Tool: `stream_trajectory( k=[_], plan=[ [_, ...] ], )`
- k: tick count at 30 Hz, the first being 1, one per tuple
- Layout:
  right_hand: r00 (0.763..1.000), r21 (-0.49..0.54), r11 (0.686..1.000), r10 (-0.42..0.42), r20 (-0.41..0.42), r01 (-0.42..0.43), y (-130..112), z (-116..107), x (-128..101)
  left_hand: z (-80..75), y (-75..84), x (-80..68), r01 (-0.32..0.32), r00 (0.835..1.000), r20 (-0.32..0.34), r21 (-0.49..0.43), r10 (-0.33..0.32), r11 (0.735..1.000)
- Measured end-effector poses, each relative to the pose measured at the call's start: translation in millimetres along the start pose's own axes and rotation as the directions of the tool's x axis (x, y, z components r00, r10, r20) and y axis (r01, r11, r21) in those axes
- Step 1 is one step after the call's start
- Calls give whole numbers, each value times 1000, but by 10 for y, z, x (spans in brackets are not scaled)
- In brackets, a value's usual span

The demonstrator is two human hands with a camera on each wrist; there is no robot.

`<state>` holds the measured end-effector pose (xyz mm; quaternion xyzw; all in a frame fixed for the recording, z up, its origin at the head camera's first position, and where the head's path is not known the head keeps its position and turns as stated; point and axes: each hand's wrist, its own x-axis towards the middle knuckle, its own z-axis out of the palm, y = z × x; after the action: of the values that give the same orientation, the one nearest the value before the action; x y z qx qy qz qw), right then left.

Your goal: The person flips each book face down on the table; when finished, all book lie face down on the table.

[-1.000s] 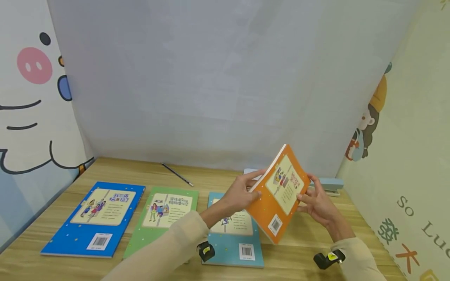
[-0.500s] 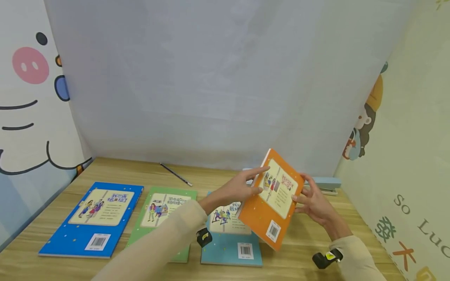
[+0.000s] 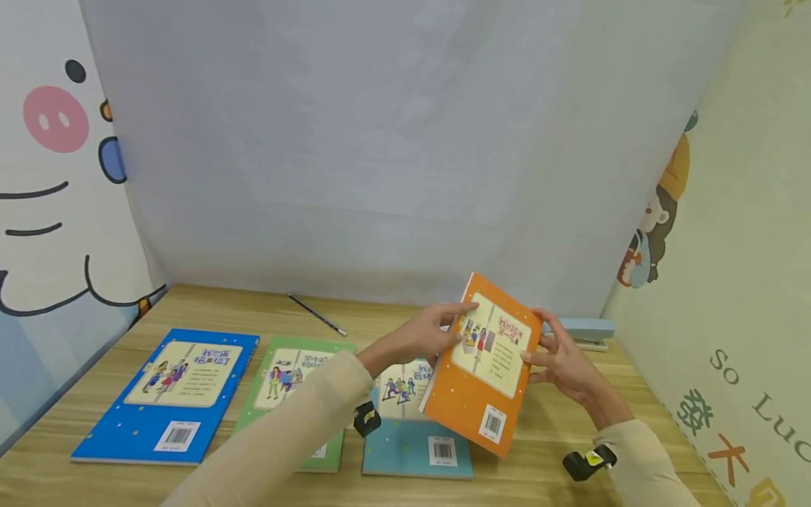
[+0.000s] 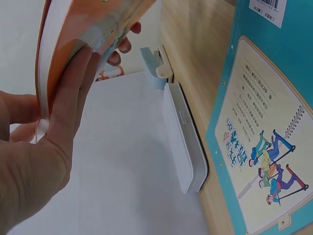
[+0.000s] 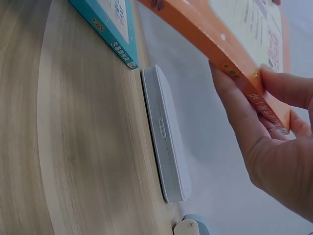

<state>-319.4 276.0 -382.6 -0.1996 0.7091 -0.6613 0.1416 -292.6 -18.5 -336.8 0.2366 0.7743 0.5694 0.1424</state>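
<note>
An orange book [image 3: 475, 384] is held tilted in both hands, back cover with barcode toward me, partly over the teal book [image 3: 405, 451]. My left hand [image 3: 421, 334] pinches its left edge, thumb and index finger on the cover side; in the left wrist view other fingers [image 4: 73, 93] reach across one face. My right hand [image 3: 564, 366] grips the spine edge, and the right wrist view shows the thumb [image 5: 288, 88] on the cover and fingers beneath. To the left lie a green book [image 3: 285, 394], partly behind the left sleeve, and a blue book [image 3: 165, 394].
At the table's back lies a dark pencil [image 3: 317, 314]. A pale blue stapler [image 3: 589, 331] stands at the back right. Beside it is a white, closed case [image 5: 164, 132], mostly hidden behind the orange book in the head view. A pale curtain [image 3: 380, 141] hangs behind the table.
The orange book has moved left and slightly down, turning its cover more squarely toward me. Both hands moved with it, the left index finger coming onto the cover. The other books stay put.
</note>
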Motion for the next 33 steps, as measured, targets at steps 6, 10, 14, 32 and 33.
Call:
stream_trajectory(
  k=[6, 10, 14, 32, 33],
  plan=[
    [999, 16, 1000, -10, -49, 10, -4, 25, -36, -35, -51, 2, -56, 998, 2, -50, 56, 997],
    [998, 70, 996, -42, -55, 46, 8, 46, -68, -68, -87, 16, -71, 997, -16, -108, 70, 992],
    [997, 103, 992, -75, 11, 73, 43, 87, -138, -90, -105, 24, -83, 996, -44, -149, 77, 985],
    [986, 5, 997, -80, 143, 80, 177, 248, -312, -112, -184, 60, -99, 993, -87, -203, 83, 974],
    [987, 0, 997, -77, 138, 78, 182, 246, -319, -106, -196, 70, -93, 993, -89, -205, 77, 974]
  ],
)
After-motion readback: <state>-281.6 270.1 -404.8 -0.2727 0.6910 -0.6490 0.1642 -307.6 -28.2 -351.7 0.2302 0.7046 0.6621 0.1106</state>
